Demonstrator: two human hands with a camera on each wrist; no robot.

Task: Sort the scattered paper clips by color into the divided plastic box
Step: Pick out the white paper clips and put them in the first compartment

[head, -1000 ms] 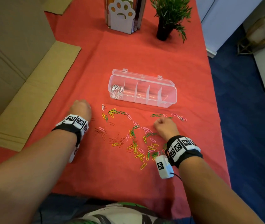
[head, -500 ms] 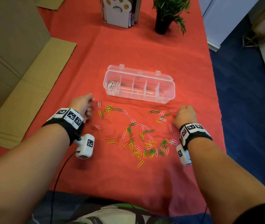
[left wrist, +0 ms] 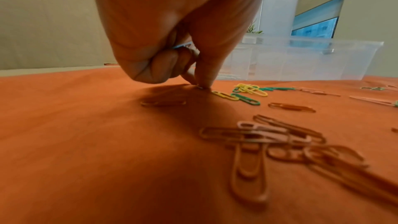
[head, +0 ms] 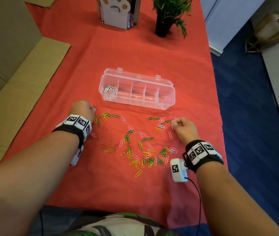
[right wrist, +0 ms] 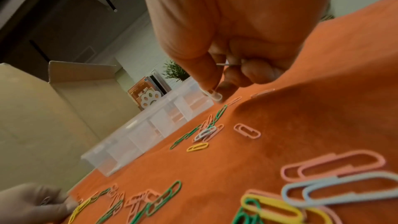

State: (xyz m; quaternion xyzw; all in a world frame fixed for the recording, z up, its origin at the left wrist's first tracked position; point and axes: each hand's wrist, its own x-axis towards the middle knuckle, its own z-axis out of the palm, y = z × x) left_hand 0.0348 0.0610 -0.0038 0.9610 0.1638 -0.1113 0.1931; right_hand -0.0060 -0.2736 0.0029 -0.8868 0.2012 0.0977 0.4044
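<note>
A clear divided box (head: 166,92) stands open on the red cloth; white clips (head: 109,91) fill its leftmost compartment. Pink, green, yellow, red and white paper clips (head: 135,147) lie scattered in front of it. At the pile's left edge my left hand (head: 92,109) pinches a clip against the cloth with thumb and forefinger (left wrist: 206,81), and a pale clip (left wrist: 182,45) sits tucked in its curled fingers. To the right, my right hand (head: 175,124) holds a white clip (head: 173,125) just off the cloth, also seen as the white clip (right wrist: 215,95) in the right wrist view.
Flattened cardboard (head: 16,99) lies along the table's left side. A paw-shaped book holder (head: 116,12) and a potted plant (head: 166,14) stand at the back. The table's right edge drops to a blue floor (head: 246,133).
My right hand moved from the middle of the pile to its right end and picked up a white clip. My left hand shifted slightly forward and pinches a clip.
</note>
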